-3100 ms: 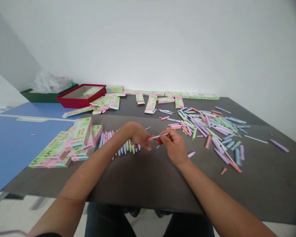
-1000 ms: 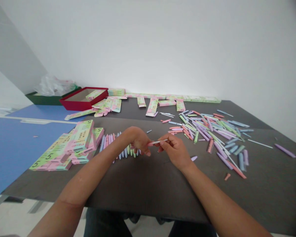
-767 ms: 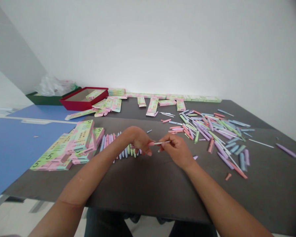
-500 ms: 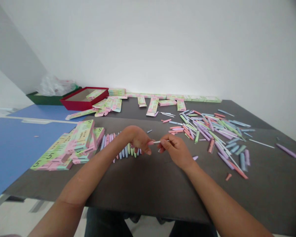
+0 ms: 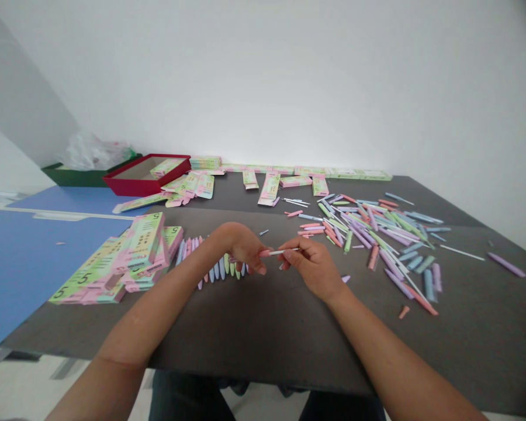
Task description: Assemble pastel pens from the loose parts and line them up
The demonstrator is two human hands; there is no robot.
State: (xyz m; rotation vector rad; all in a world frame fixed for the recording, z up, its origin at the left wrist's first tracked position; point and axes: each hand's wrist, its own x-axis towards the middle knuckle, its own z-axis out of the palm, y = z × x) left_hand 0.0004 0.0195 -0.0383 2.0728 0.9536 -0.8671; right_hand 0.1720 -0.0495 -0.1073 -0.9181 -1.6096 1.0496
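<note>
My left hand [image 5: 248,252] is closed, bent at the wrist, with the fingers on a pink pen part [image 5: 265,253]. From its right end runs a thin white pen refill [image 5: 289,250], pinched in my right hand [image 5: 309,264]. The two parts lie in one line, roughly level above the dark table. Below and behind my left forearm, a row of pen barrels [image 5: 221,269] in purple, pink, blue and green lies side by side, partly hidden. A small purple pen part [image 5: 346,279] lies beside my right wrist.
Loose pen parts and white refills [image 5: 388,251] are heaped at the right. Printed boxes [image 5: 140,242] are stacked at the left; flattened cartons [image 5: 193,186] lie behind. A red tray [image 5: 135,187] and a green tray [image 5: 76,177] holding clear plastic stand far left. A wall closes the back.
The whole view has shifted slightly. Both hands stay together in nearly the same place, still holding the pink pen part and white refill; slightly more of the pink part shows.
</note>
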